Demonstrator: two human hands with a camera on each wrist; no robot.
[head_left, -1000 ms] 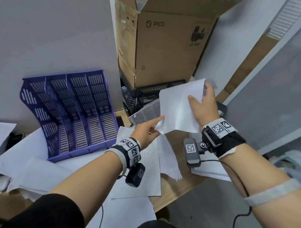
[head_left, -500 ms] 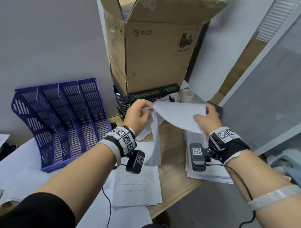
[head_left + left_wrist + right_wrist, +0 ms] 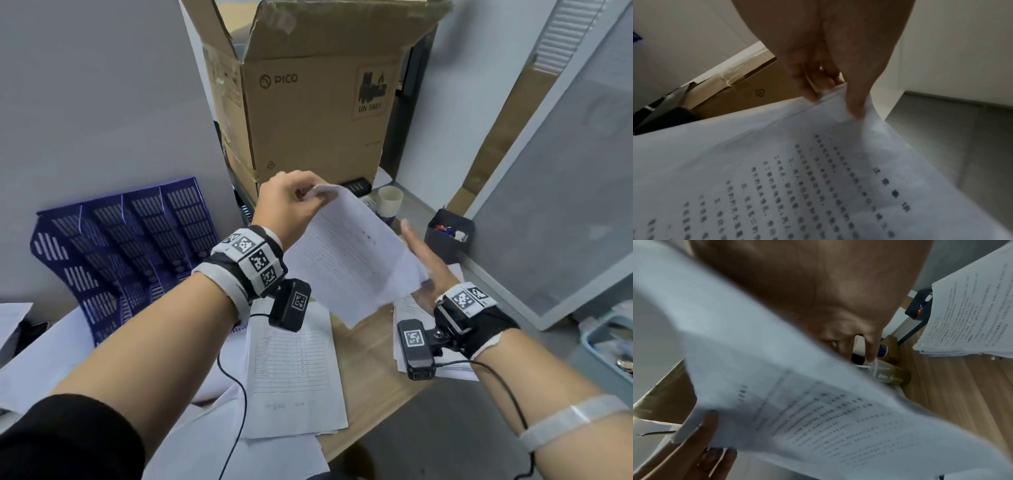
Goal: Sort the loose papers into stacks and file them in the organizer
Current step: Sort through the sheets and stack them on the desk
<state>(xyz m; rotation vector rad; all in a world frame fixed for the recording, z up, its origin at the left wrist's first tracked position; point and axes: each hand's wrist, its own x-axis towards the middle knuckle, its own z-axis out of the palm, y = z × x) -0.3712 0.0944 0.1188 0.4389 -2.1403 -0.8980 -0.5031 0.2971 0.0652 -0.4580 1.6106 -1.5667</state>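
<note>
My left hand [image 3: 308,193] pinches the top corner of a printed sheet [image 3: 352,260] and holds it up over the desk; in the left wrist view the thumb and fingers [image 3: 856,107] clamp the sheet [image 3: 797,178] at its edge. My right hand [image 3: 416,248] is open with straight fingers, its palm against the sheet's right edge. In the right wrist view the sheet [image 3: 797,402] slants across in front of the palm. The blue slotted organizer [image 3: 130,246] leans against the wall at the left, its slots showing no paper.
A stack of printed pages [image 3: 445,359] lies under my right wrist, and a form sheet [image 3: 294,370] tops a pile at the desk's middle. An open cardboard box [image 3: 308,102], a paper cup [image 3: 390,202] and a black pen holder [image 3: 448,233] stand behind. Loose sheets [image 3: 34,359] cover the left.
My left hand took the sheet's corner and lifted it, turning the printed side up. My right hand let go of the sheet and opened flat beside it.
</note>
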